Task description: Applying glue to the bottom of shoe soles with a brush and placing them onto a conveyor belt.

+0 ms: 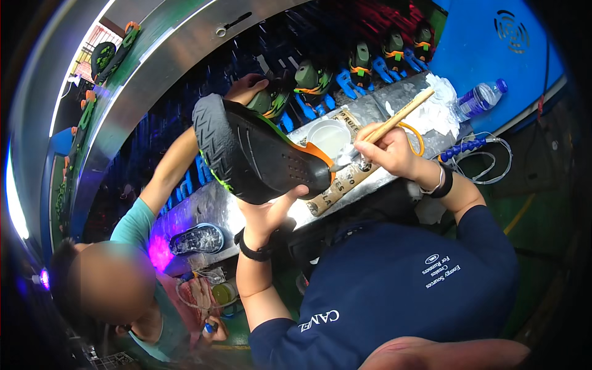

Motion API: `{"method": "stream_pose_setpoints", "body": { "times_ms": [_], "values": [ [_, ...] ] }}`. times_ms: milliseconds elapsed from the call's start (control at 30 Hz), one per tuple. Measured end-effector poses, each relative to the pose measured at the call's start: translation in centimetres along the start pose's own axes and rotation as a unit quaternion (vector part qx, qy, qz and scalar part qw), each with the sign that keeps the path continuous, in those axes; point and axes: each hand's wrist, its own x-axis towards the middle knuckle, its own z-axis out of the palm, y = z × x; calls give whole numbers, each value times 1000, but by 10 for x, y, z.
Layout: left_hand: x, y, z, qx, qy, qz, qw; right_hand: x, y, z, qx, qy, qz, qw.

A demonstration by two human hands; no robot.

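My left hand (pixel 268 213) is closed around the underside of a black shoe (pixel 259 148) with a treaded sole edge and orange trim at its narrower end. The shoe is held up, tilted, above the metal bench. In my right hand (pixel 388 148) is a brush (pixel 407 114) with a pale wooden handle, gripped partway along. Its bristles meet the orange-trimmed end of the shoe, or come very close to it. Just behind the brush tip stands a whitish round bowl (pixel 330 137), partly hidden by the shoe. Printed brown cardboard (pixel 345 185) lies beneath on the bench.
A co-worker in teal reaches one hand (pixel 246 89) to a row of shoes (pixel 311 77) on blue holders. Crumpled white paper or cloth (pixel 441 105) and a bottle (pixel 481 98) lie right. A sole (pixel 197 239) rests left; a blue coiled hose (pixel 462 148) hangs right.
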Motion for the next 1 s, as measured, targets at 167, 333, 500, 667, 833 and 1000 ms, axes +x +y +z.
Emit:
{"method": "stream_pose_setpoints", "body": {
  "times_ms": [167,333,500,667,833,1000],
  "values": [
    [-6,2,-8,32,12,12,999,11,2,6,28,17,-61,998],
    [-5,2,-10,9,21,1,1000,2,-3,8,33,9,-19,999],
    [-2,1,-12,27,0,-7,1000,-3,-7,13,28,-11,-16,999],
    [0,-2,-14,-105,-51,-110,987,7,2,12,-49,2,-100,994],
    [-2,-14,-15,-174,-32,-142,974,14,-1,12,-103,-18,-127,986],
    [0,-20,-15,-223,-23,-166,960,17,-2,14,-76,6,-148,986]
  ]
}}
